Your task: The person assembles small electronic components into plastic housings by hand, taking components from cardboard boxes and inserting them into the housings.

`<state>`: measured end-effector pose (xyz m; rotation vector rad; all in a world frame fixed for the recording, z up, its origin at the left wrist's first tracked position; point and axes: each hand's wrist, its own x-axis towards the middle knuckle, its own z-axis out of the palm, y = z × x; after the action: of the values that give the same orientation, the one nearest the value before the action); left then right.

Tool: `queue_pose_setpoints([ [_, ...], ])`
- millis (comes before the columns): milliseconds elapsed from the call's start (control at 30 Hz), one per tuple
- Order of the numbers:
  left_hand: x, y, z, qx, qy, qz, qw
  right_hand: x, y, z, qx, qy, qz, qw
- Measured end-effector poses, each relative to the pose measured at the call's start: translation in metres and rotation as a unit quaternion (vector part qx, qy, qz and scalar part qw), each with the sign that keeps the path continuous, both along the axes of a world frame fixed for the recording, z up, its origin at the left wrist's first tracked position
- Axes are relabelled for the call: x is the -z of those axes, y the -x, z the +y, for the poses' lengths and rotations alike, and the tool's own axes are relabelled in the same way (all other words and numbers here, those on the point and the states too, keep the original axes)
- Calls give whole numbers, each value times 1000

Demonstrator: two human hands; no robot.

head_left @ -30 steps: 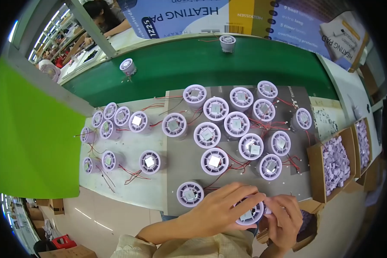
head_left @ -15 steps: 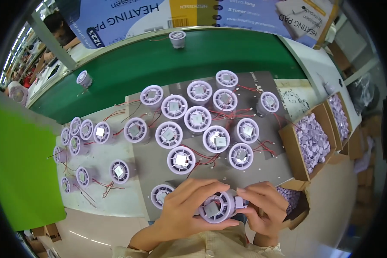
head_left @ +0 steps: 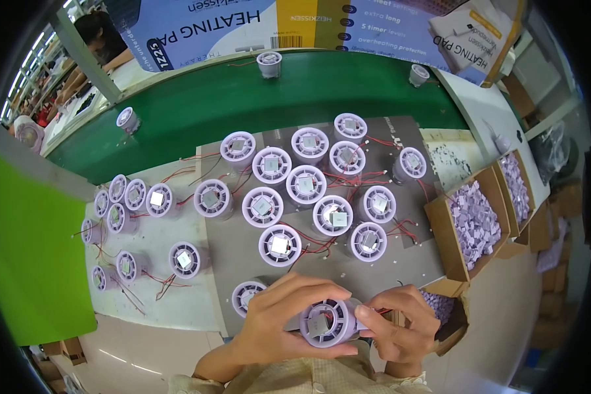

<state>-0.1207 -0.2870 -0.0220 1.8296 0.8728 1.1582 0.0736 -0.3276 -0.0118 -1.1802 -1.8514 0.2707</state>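
Your left hand (head_left: 276, 323) grips a round lilac housing (head_left: 339, 323); beside it, your right hand (head_left: 402, 326) pinches a small lilac piece (head_left: 362, 326).

Held cup (head_left: 346, 320): smooth plastic, soft sheen
Square plate (head_left: 318, 326): smooth, metal-looking, dull
Belt (head_left: 243, 98): smooth, faintly glossy
Grey board (head_left: 233, 262): smooth, matt
Open box (head_left: 445, 240): matt brown cardboard
Shirt (head_left: 285, 379): textured matt cloth

A factory: green conveyor belt (head_left: 210, 98), lilac housings (head_left: 326, 324)
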Motion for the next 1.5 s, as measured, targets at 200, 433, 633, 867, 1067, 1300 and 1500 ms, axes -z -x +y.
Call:
queue_pose_setpoints([
  [200, -1, -2, 0, -6, -2, -6, 1000, -1, 0, -1, 11, -2, -37, 999],
  [433, -5, -7, 3, 0, -32, -20, 999, -6, -7, 1, -5, -5, -50, 999],
  [633, -9, -8, 5, -58, -72, -11, 996, -7, -16, 4, -27, 9, -179, 983],
  [867, -68, 3, 26, -78, -151, 140, 975, 11, -51, 11, 66, -115, -68, 989],
  [1067, -68, 60, 125, -191, -122, 235, 945, 6, -114, 13, 185, -114, -175, 960],
  [1300, -27, 191, 240, -298, -48, 376, 876, 7, -175, -7, 341, 36, -145, 928],
  [1500, 47, 267, 311, -308, -10, 436, 846, 25, -208, 15, 325, 140, -174, 919],
])
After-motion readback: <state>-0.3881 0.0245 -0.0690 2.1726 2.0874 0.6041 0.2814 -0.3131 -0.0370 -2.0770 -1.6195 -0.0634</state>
